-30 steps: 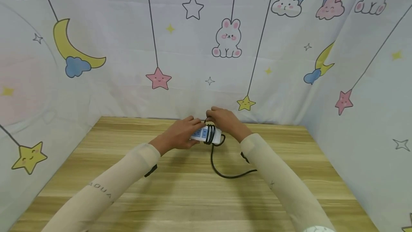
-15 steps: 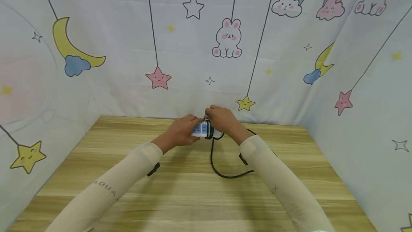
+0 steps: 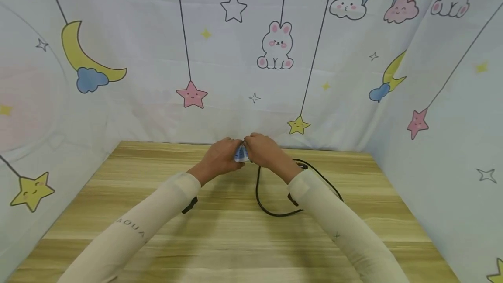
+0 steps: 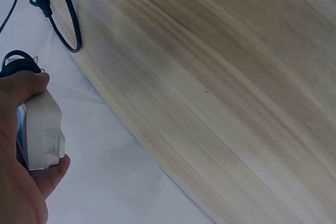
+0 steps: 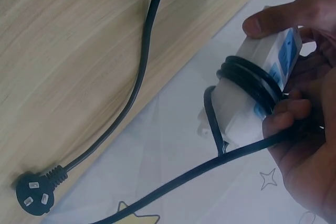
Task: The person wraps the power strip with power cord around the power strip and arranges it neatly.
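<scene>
- Closer to the left hand (image 3: 220, 156) now, the right hand (image 3: 263, 150) hides the coils (image 5: 247, 76) from above.
- Left fingers grip the power strip (image 5: 233, 114) near the table's (image 3: 235, 239) back edge; right fingers curl round the loose cord (image 5: 194, 173).
- Slack winding could let coils slip off; the plug (image 5: 34, 192) might snag if tugged.

- My right hand (image 3: 264, 151) has moved leftward and is now just beside my left hand (image 3: 221, 157), where a gap stood a second ago.
- In the head view it now covers the coils (image 5: 249, 80) of black cord (image 3: 320, 176); only a patch of the power strip (image 3: 241, 156) shows between my hands.
- The cord now arcs across the desk (image 3: 220, 239) beyond my right wrist, its plug (image 3: 302, 166) newly in sight.
</scene>
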A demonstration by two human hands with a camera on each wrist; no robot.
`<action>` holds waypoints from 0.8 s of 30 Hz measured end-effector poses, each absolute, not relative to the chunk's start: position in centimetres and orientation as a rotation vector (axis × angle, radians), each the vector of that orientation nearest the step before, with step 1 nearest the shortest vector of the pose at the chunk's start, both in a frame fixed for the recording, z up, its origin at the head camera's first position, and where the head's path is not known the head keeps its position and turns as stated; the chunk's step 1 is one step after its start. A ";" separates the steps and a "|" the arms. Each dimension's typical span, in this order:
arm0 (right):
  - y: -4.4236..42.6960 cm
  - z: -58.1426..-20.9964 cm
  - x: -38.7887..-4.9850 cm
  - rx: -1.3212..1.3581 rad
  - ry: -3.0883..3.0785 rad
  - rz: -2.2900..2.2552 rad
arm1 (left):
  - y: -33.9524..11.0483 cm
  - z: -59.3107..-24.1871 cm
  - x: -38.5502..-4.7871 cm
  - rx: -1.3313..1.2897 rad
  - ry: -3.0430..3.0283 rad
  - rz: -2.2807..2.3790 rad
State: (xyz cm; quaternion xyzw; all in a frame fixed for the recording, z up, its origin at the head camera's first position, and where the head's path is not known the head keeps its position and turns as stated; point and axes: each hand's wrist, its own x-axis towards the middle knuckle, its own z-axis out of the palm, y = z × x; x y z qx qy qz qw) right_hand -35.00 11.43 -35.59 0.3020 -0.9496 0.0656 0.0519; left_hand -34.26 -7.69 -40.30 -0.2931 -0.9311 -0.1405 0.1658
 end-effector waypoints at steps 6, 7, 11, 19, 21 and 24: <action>11.0 -36.3 -34.4 0.872 -2.846 0.187 | -7.6 -40.2 -34.6 -0.814 -2.624 -0.413; 11.0 -36.4 -34.3 0.867 -2.828 0.183 | -7.7 -40.1 -34.6 -0.811 -2.623 -0.417; 10.6 -37.2 -33.9 0.839 -2.746 0.206 | -8.2 -39.8 -34.9 -0.786 -2.621 -0.438; 9.9 -38.7 -33.2 0.818 -2.701 0.276 | -9.2 -39.7 -35.1 -0.716 -2.611 -0.501; 9.8 -38.9 -33.0 0.837 -2.669 0.248 | -9.5 -39.8 -35.2 -0.691 -2.605 -0.519; 9.7 -39.1 -32.6 0.869 -2.607 0.205 | -9.9 -39.9 -35.2 -0.670 -2.593 -0.536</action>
